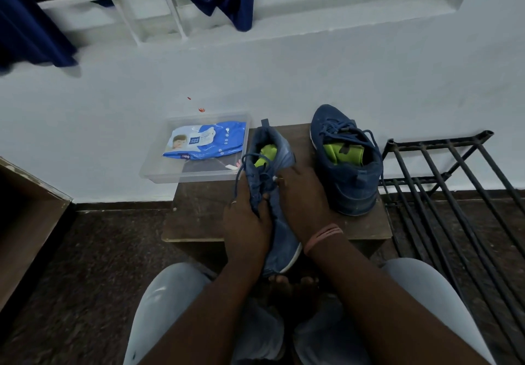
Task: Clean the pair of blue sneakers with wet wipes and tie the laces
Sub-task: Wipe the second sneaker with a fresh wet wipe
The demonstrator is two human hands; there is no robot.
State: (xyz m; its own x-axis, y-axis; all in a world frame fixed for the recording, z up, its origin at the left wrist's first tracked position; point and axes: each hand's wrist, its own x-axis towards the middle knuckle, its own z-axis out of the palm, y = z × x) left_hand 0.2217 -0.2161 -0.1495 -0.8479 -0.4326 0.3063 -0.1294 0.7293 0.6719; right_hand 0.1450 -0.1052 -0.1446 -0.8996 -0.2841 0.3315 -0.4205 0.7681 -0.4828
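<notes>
- While your left hand (246, 220) curls round the near sneaker (270, 191) at its laces, your right hand (302, 203) lies flat along its far side.
- Beyond your right hand, the second sneaker (348, 160) stands upright, soft blue knit, green insole.
- Under both, the worn wooden stool (199, 211) leaves bare top left of your left hand.
- Past that hand, a clear plastic tray (159, 174) overhangs the stool's edge, holding the glossy wipes packet (207, 140).
</notes>
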